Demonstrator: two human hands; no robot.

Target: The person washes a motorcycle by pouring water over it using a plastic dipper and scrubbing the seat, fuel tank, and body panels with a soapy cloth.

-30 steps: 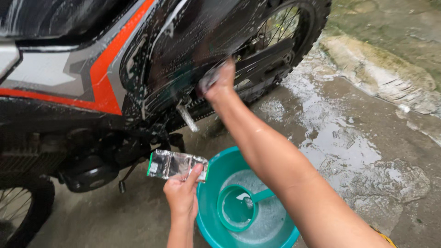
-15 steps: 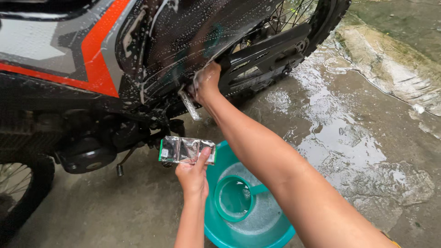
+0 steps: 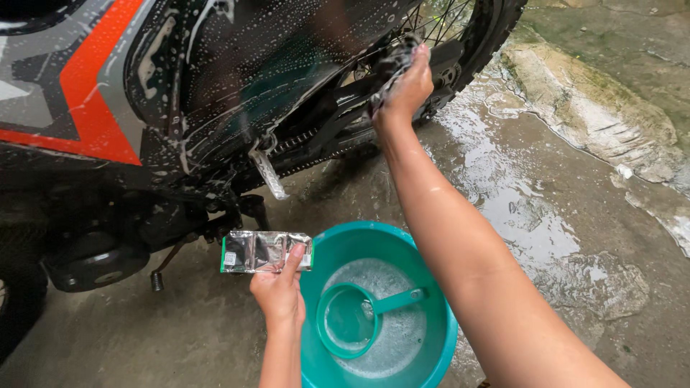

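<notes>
My right hand presses a dark wet cloth against the rear part of a soapy black motorcycle, near the spoked rear wheel. My left hand holds a flat silver sachet with green edges, low beside the engine area. Just right of that hand a teal basin stands on the ground with soapy water and a teal dipper in it.
The motorcycle has orange and grey side panels, a chain and a metal footpeg. The concrete ground is wet with puddles; a rough raised stone edge runs at the right.
My right hand with the cloth has swept from the lower edge of the side panel up and to the right, onto the rear wheel area. My left hand keeps the sachet steady.
</notes>
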